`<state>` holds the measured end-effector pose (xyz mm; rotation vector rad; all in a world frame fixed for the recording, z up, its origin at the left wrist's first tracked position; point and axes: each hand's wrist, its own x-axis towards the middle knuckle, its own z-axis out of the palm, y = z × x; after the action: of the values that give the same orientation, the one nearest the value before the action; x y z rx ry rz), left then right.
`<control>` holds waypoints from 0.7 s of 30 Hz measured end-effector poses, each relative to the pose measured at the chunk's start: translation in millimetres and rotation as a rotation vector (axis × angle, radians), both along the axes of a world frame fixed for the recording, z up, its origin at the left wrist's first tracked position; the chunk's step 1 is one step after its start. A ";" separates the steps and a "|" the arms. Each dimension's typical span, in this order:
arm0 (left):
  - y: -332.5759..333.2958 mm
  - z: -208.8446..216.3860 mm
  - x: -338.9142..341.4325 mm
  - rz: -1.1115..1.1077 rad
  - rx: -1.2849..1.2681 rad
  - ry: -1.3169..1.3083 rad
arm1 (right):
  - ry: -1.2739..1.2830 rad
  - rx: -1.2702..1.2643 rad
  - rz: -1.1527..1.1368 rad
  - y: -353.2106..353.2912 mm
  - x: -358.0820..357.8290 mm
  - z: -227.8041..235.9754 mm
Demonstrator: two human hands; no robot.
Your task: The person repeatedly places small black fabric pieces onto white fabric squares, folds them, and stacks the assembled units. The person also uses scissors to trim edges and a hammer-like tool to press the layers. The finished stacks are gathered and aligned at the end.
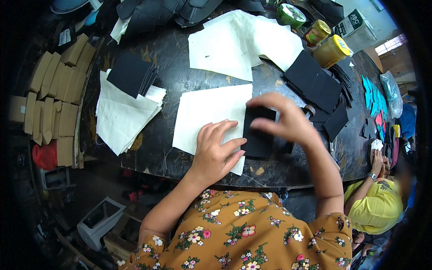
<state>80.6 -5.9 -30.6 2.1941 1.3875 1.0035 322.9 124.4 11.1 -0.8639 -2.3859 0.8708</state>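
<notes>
The left hand (213, 155) rests, fingers spread, on the white sheet (213, 103). The right hand (288, 119) holds fingers and thumb apart over the black panel (260, 143); contact cannot be determined. The panel lies along the sheet's right edge on the tabletop (173, 83). Outward: a black stack (311, 81) at right, further white sheets (225, 47) beyond, a white pile (123, 112) at left.
</notes>
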 end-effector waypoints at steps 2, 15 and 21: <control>-0.9 -0.1 0.0 0.004 -0.005 -0.007 | 0.023 0.077 -0.227 40.7 18.2 6.6; 145.2 32.3 -58.1 0.412 0.109 -0.104 | -0.060 0.425 -0.239 124.7 -35.0 6.1; 248.2 12.5 -72.9 0.701 -0.254 0.198 | -0.286 0.528 -0.329 108.1 -51.2 -11.8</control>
<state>7.8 242.3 -18.1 1.6724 2.3177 0.7548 271.7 232.5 -0.8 -1.1600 -2.4248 -0.0196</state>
